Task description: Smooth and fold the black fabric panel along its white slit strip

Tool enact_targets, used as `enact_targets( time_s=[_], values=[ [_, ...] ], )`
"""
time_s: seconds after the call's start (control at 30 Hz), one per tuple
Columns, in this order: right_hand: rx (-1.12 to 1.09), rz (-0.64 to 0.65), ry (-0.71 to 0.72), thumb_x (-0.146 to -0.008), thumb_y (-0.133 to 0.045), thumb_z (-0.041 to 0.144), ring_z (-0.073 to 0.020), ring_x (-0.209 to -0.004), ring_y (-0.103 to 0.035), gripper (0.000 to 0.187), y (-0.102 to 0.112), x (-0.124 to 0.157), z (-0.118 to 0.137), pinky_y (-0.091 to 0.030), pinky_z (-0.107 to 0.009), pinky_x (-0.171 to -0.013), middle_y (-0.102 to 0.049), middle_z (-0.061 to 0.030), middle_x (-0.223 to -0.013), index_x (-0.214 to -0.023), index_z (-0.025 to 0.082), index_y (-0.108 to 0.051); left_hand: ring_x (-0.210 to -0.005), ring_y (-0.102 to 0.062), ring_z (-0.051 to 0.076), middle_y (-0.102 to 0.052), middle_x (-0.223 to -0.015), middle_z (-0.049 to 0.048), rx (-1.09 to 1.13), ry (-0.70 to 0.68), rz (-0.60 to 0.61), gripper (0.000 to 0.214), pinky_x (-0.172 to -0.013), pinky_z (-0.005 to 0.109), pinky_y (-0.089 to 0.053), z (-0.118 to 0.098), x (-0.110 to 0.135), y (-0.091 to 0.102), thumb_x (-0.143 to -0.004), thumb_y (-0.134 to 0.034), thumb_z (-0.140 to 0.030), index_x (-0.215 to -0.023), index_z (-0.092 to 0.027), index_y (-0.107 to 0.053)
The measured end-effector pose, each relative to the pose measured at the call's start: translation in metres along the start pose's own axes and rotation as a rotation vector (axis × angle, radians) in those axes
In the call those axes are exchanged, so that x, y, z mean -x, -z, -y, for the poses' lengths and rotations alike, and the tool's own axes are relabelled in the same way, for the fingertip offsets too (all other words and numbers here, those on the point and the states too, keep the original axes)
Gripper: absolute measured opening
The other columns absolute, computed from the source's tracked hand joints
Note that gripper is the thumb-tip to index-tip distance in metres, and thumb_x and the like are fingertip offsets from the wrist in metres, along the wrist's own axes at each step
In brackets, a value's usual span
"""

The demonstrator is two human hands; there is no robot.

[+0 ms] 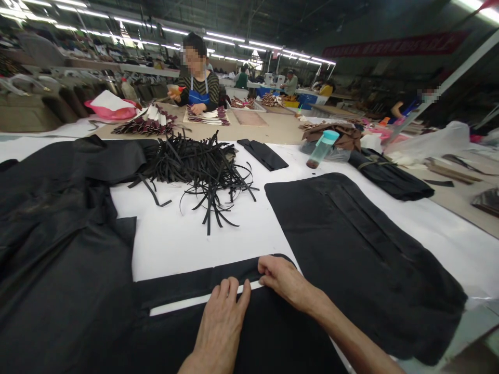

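Note:
My left hand (221, 317) lies flat, fingers together, on a black fabric piece (273, 337) at the near edge of the white table (218, 239). A black strip (198, 283) lies just beyond it, with a thin white gap between strip and piece. My right hand (284, 280) presses its fingertips on the right end of that strip, fingers curled down; I cannot see anything gripped inside them.
A large black fabric heap (58, 234) covers the left. A stack of black panels (362, 254) lies right. Loose black straps (202, 166) are piled in the middle. A teal-capped bottle (322, 148) stands beyond. A person in a blue apron (198, 85) works at the far table.

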State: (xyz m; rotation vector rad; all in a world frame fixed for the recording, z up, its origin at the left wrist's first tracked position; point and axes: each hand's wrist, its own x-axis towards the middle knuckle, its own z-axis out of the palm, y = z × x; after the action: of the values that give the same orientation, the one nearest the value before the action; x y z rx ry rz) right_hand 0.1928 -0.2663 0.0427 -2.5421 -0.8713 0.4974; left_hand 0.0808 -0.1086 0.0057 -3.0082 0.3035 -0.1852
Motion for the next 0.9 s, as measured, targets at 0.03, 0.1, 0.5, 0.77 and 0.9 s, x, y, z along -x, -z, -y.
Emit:
enact_targets(
  time_s=[0.03,0.1,0.5,0.77,0.9],
  values=[
    [0.002,-0.003,-0.027,-0.074,-0.068,-0.003,-0.0126,-0.066,-0.047,0.029,0.0,-0.001,0.001,-0.027,-0.019,-0.056,-0.047,0.0094,-0.065,-0.075,0.02,-0.05,-0.091,-0.05,0.023,-0.055,-0.104,0.0093,-0.007,0.011,0.002,0.042,-0.075,0.034,-0.046,-0.001,0.0,0.0,-0.085,-0.049,-0.016,-0.125,-0.027,-0.048],
    [0.01,-0.009,-0.093,-0.074,-0.068,-0.002,-0.0131,-0.064,-0.048,0.027,-0.001,-0.003,0.003,-0.026,-0.021,-0.053,-0.048,0.0085,-0.063,-0.071,0.019,-0.051,-0.09,-0.05,0.023,-0.056,-0.104,0.0094,-0.022,0.015,-0.001,0.043,-0.075,0.034,-0.046,-0.002,0.001,-0.001,-0.084,-0.05,-0.017,-0.125,-0.027,-0.049],
    [0.001,0.037,-0.253,-0.067,-0.073,0.002,-0.0137,-0.061,-0.051,0.025,-0.002,-0.016,0.002,-0.024,-0.022,-0.049,-0.052,0.0073,-0.056,-0.06,0.019,-0.057,-0.082,-0.055,0.026,-0.057,-0.093,0.009,-0.033,0.007,0.208,0.047,-0.065,0.036,-0.045,-0.01,-0.016,0.02,-0.087,-0.047,-0.024,-0.131,-0.037,-0.039],
    [-0.096,0.033,-0.204,-0.074,-0.057,-0.003,-0.0107,-0.06,-0.052,0.023,0.009,-0.005,-0.01,-0.028,-0.018,-0.049,-0.054,0.0096,-0.061,-0.071,0.02,-0.058,-0.082,-0.056,0.026,-0.058,-0.093,0.0099,-0.068,0.038,0.292,0.05,-0.064,0.036,-0.044,-0.016,-0.022,0.029,-0.089,-0.038,-0.018,-0.133,-0.042,-0.033],
    [-0.099,-0.032,-0.211,-0.078,-0.058,-0.001,-0.0115,-0.064,-0.052,0.021,0.015,0.001,-0.006,-0.029,-0.018,-0.052,-0.055,0.0087,-0.065,-0.073,0.02,-0.057,-0.083,-0.057,0.026,-0.058,-0.095,0.0102,-0.08,0.037,0.302,0.05,-0.065,0.035,-0.044,-0.016,-0.022,0.03,-0.09,-0.037,-0.019,-0.134,-0.042,-0.032]
  ],
)
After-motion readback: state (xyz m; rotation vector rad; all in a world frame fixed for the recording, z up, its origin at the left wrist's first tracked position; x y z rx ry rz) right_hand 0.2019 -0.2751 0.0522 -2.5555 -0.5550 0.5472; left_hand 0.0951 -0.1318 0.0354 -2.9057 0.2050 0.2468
